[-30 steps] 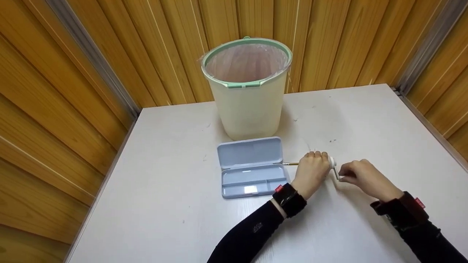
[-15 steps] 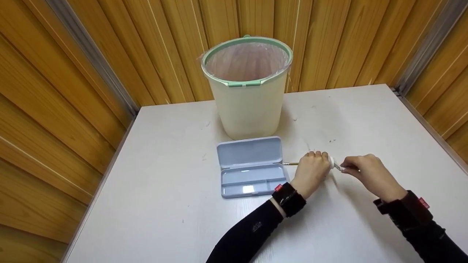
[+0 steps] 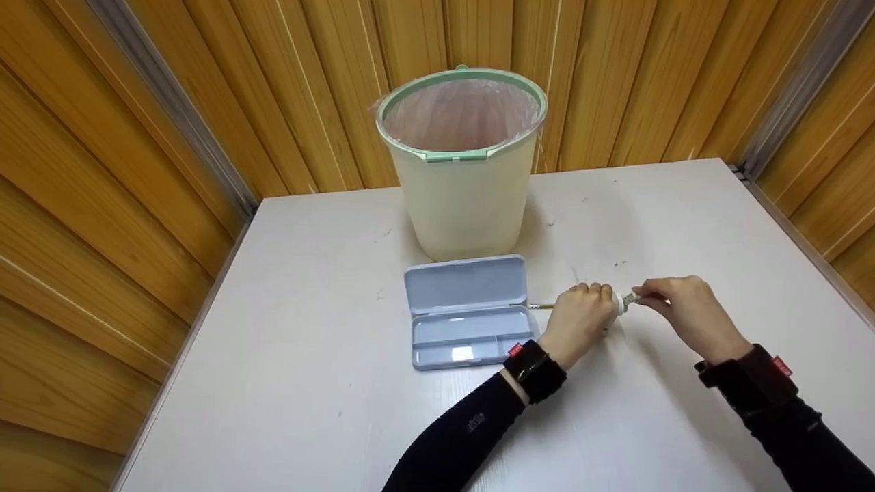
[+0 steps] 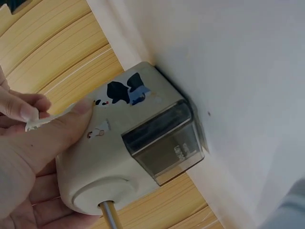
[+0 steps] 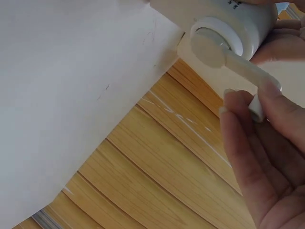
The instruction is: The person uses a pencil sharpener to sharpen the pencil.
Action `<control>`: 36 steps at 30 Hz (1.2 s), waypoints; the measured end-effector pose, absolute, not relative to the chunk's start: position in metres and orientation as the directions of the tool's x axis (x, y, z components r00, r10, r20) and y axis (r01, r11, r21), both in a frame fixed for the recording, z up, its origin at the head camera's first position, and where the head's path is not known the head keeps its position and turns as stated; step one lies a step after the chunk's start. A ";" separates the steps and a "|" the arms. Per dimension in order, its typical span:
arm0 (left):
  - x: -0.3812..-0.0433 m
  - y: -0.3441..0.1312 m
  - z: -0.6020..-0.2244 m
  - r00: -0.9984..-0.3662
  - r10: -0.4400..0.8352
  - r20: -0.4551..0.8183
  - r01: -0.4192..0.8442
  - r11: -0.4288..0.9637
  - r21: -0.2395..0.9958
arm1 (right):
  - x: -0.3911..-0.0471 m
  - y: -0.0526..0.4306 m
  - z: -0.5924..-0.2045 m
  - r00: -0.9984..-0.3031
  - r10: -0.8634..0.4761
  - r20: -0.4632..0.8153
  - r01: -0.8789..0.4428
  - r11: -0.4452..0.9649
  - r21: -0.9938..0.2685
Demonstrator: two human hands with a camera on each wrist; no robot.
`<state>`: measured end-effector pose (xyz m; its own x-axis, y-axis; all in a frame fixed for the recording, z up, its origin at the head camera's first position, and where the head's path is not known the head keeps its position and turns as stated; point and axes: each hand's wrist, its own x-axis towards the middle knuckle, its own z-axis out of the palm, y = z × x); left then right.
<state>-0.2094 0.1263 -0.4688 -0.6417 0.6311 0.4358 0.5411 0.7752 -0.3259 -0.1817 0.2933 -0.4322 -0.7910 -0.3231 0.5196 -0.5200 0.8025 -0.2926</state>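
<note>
My left hand (image 3: 581, 318) grips a white pencil sharpener (image 4: 114, 148) that stands on the table; in the head view the hand covers most of it. The sharpener bears dark stickers and a clear shavings drawer (image 4: 169, 150). A pencil (image 3: 542, 306) sticks out of its hole, pointing toward the pencil case. With thumb and fingers, my right hand (image 3: 694, 314) pinches the knob of the crank handle (image 5: 248, 69) at the sharpener's other end. Just left of my left hand lies a blue pencil case (image 3: 454, 328), lid raised, compartments showing.
A cream bin (image 3: 468, 205) with a green rim and a clear liner stands behind the pencil case. Wood-patterned panels (image 3: 328, 89) rise behind the white table (image 3: 294, 307). A few small dark specks (image 3: 620, 263) lie beyond the hands.
My right hand has swung the crank handle from pointing down toward me to pointing up and away. My left hand keeps its hold on the sharpener and has barely moved.
</note>
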 end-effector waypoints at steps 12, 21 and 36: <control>-0.210 0.125 -0.469 -0.631 0.631 0.451 0.545 0.774 -0.322 | -0.202 0.289 -0.429 -0.820 -0.306 0.484 -0.481 0.827 -0.291; -0.211 0.121 -0.470 -0.638 0.626 0.448 0.558 0.777 -0.291 | -0.212 0.286 -0.435 -0.827 -0.285 0.484 -0.465 0.830 -0.307; -0.209 0.124 -0.470 -0.622 0.627 0.469 0.547 0.776 -0.314 | -0.225 0.292 -0.436 -0.871 -0.274 0.407 -0.428 0.830 -0.358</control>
